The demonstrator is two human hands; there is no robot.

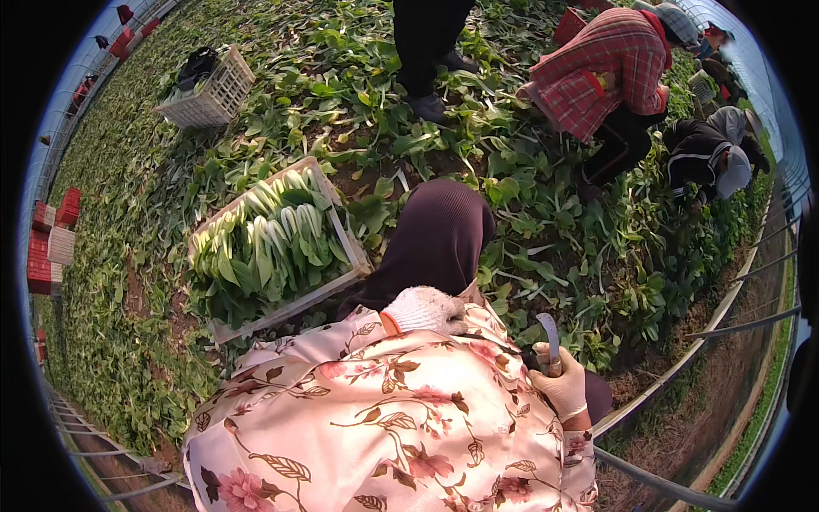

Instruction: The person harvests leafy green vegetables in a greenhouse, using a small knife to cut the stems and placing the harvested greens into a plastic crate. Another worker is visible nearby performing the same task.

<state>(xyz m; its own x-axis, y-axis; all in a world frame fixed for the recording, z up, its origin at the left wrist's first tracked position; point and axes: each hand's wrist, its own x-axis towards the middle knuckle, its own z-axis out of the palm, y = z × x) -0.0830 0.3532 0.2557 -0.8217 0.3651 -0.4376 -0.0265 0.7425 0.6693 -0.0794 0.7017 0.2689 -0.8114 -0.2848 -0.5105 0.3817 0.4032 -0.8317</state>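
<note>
My right hand point(563, 385), in a thin pale glove, grips the handle of a small knife point(549, 331) whose curved blade points up, beside my right hip. My left hand point(427, 312), in a white knit glove with an orange cuff edge, rests at my lap against the floral garment point(409, 409); its fingers are curled and partly hidden. Left of my raised knee point(441, 224) stands a plastic crate point(342, 232) filled with rows of leafy greens with pale stalks point(265, 237), which look like bok choy. Leafy plants point(531, 269) cover the ground before me.
A second crate point(221, 96) with a black item on it stands at the upper left. One person stands ahead in dark trousers point(419, 51). Others bend at the right, one in a plaid jacket point(595, 70). Red crates point(45, 256) line the left; a metal rail point(678, 371) curves along the right.
</note>
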